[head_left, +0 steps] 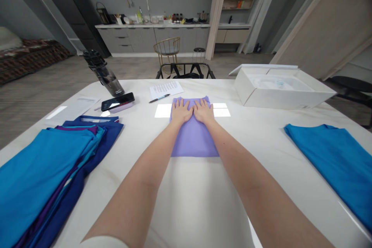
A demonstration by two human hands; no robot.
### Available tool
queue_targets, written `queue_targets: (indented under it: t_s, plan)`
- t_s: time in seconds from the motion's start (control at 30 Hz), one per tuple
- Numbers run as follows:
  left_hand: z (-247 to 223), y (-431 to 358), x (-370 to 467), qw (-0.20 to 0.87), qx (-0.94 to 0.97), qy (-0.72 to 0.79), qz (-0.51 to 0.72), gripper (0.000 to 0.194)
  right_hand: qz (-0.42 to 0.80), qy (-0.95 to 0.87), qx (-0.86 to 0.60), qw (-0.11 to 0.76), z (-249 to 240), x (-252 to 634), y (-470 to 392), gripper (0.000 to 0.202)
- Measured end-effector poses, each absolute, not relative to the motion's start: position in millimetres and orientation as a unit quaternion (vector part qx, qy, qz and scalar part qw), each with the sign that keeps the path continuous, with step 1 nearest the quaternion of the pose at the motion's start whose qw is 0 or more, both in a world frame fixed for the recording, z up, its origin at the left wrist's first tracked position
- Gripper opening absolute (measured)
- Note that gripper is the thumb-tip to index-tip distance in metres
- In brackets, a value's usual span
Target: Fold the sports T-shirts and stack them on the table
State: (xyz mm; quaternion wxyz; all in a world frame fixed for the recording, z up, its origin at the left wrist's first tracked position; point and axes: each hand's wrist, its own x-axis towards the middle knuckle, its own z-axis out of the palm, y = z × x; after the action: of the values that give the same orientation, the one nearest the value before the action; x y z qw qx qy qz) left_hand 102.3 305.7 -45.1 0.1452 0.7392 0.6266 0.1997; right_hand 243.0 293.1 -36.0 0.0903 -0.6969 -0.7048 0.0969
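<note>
A lavender cloth (195, 141), folded into a rough rectangle, lies flat in the middle of the white table (139, 139). On its upper left part rests my left hand (181, 112), palm down with the fingers spread. Beside it my right hand (203, 112) presses flat on the upper right part, thumbs meeting near the centre. Neither hand grips the fabric. To the left is a stack of folded garments (49, 155) in bright blue, purple and navy. At the right edge lies a folded blue garment (334, 151).
An open white box (279, 99) stands at the back right. A pen (159, 98) and a printed sheet (167, 88) lie beyond the cloth. A phone (117, 101) and a dark water bottle (106, 77) are at the back left, near more paper (72, 108).
</note>
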Motion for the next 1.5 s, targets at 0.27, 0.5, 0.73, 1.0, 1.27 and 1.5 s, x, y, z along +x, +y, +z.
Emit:
queue_targets:
  t_s: [0.27,0.5,0.73,1.0,1.27,1.5]
  plan:
    - [-38.7,297.7,79.8,0.138,0.722,0.656,0.172,0.067,0.096,-0.662,-0.734,0.118,-38.6,267.0,278.6,0.073]
    - [-24.4,249.3,103.7,0.13,0.812,0.523,0.224,0.053,0.017,-0.797,-0.587,0.141,-26.1,249.0,253.6,0.056]
    - [-36.9,222.5,101.6,0.155,0.783,0.566,0.207,0.053,0.07,-0.776,-0.619,0.103,-36.0,236.1,227.9,0.056]
    - [-42.0,207.7,76.3,0.132,0.763,0.601,0.2,0.061,0.072,-0.732,-0.671,0.093,-39.8,256.6,201.3,0.072]
    - [-27.0,171.5,74.9,0.131,0.828,0.503,0.211,0.051,0.041,-0.745,-0.661,0.075,-31.3,260.7,169.6,0.06]
    - [-31.5,138.8,98.0,0.076,0.802,0.565,0.176,0.049,0.052,-0.765,-0.634,0.098,-32.7,223.4,133.9,0.057]
